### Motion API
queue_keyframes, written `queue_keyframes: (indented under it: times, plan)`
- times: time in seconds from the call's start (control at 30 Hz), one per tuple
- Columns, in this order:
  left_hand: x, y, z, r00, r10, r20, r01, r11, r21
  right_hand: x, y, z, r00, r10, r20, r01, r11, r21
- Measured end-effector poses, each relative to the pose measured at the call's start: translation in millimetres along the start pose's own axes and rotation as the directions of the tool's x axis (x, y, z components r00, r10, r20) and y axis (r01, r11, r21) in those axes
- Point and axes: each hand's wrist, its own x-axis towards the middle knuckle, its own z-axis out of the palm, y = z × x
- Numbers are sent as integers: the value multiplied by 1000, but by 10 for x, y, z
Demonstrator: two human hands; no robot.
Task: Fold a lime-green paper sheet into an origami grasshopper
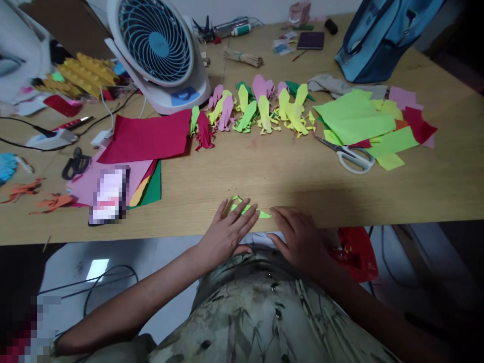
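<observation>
Under the outstretched fingers of my left hand [230, 229] lies a small bright green paper piece [264, 214], partly covered, near the table's front edge. My right hand [297, 232] rests at the edge just right of it, fingers slightly bent and apart, with nothing seen in them; its fingertips are close to the paper's right tip. Beyond my hands runs a row of cut paper shapes with fringed ends, among them a yellow paper shape [265, 113] and a dark red paper shape [204, 132]. White-handled scissors [355, 159] lie to the right.
Green paper sheets [355, 118] are heaped at the right, before a blue bag [378, 40]. On the left are a white fan [200, 85], a red sheet [147, 136], a phone [109, 194] and a power strip [53, 139]. A red bin [359, 252] stands below the table.
</observation>
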Motion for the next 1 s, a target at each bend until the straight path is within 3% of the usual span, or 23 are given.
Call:
queue_keyframes:
  times: [0.37,0.47,0.57,0.63,0.7,0.77,0.8,0.87,0.9,0.97,1.0]
  plan:
    - [-77,71,32,994,48,-97,-54,997,-62,-42,-58,98,974,-158,-163,166,986,34]
    - [-110,69,-19,985,-8,-175,-12,994,-111,-46,-38,109,973,-161,-165,166,986,19]
    - [-265,97,-39,949,-105,-298,45,979,-198,-67,-26,104,964,-187,-188,200,978,52]
    - [-410,141,-39,889,-162,-428,26,952,-306,-75,-38,73,974,-92,-209,126,980,155]
    - [-517,199,-51,869,-203,-451,-11,904,-428,-60,-70,16,970,131,-205,-50,932,360]
    - [-525,259,-87,897,-274,-348,-3,782,-623,-15,-116,-55,922,365,-127,-225,775,591]
    - [-483,286,-114,902,-349,-254,53,675,-736,18,-140,-89,893,446,-63,-286,670,685]
    - [-317,327,-178,875,-482,-49,157,377,-913,91,-186,-146,844,532,60,-346,456,820]
    - [-205,340,-209,857,-514,40,155,182,-971,126,-205,-167,830,544,120,-360,358,862]
    - [33,349,-266,823,-550,140,62,-158,-986,180,-234,-187,819,536,204,-366,215,905]
    - [146,347,-291,793,-579,189,26,-278,-960,196,-244,-186,821,524,229,-367,175,914]
